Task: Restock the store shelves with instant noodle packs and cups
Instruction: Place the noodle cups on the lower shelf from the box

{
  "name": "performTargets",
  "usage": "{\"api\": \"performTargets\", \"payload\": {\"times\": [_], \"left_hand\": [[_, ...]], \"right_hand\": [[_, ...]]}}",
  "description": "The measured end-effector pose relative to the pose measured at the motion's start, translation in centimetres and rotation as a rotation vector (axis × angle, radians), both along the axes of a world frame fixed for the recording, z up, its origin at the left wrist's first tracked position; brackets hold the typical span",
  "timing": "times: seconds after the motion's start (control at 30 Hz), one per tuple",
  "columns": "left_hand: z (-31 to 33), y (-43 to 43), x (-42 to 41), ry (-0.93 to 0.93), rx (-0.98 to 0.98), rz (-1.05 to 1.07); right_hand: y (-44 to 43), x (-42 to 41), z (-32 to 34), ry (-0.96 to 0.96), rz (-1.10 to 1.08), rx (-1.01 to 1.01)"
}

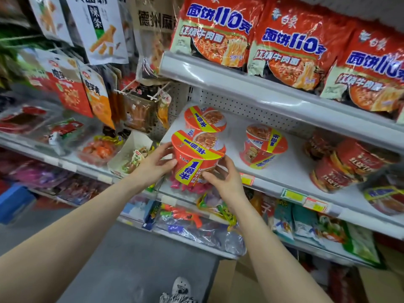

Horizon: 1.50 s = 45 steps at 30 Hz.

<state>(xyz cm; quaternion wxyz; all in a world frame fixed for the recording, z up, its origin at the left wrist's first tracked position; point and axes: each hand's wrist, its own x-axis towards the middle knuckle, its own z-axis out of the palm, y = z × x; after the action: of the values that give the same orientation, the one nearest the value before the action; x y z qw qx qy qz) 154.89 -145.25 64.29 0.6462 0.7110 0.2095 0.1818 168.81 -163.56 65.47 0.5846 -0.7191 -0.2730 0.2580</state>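
Both hands grip one noodle cup (197, 158) at the front left corner of the middle shelf (293, 169). The left hand (153, 165) curls round the cup's left wall; the right hand (223, 178) holds its lower right side, fingers bent against it. The cup is red-orange with a yellow band bearing a large blue "1".

A second matching cup (205, 120) stands on the same shelf directly behind it, touching or nearly so. A third cup (263, 145) stands mid-shelf, apart from both. Dark red cups (349, 165) lie tilted at the shelf's right end; their writing is blurred.

Above the shelf, a row of red noodle packs (288, 40) reads "面饼110克" and "红烧牛肉面". Left of the shelf, a hanging white bag (102, 29) reads "辣条". Price tags (316, 203) sit on the shelf's front edge, illegible.
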Motion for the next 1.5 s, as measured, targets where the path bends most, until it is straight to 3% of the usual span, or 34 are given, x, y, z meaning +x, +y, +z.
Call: {"api": "performTargets", "payload": {"times": [0.8, 1.5], "left_hand": [[-0.6, 4.3, 5.9, 0.039, 0.027, -0.081], [-1.9, 8.2, 12.0, 0.089, 0.011, -0.002]], "right_hand": [[5.9, 4.6, -1.0, -0.078, -0.051, -0.064], [11.0, 10.9, -2.9, -0.074, -0.037, -0.089]]}}
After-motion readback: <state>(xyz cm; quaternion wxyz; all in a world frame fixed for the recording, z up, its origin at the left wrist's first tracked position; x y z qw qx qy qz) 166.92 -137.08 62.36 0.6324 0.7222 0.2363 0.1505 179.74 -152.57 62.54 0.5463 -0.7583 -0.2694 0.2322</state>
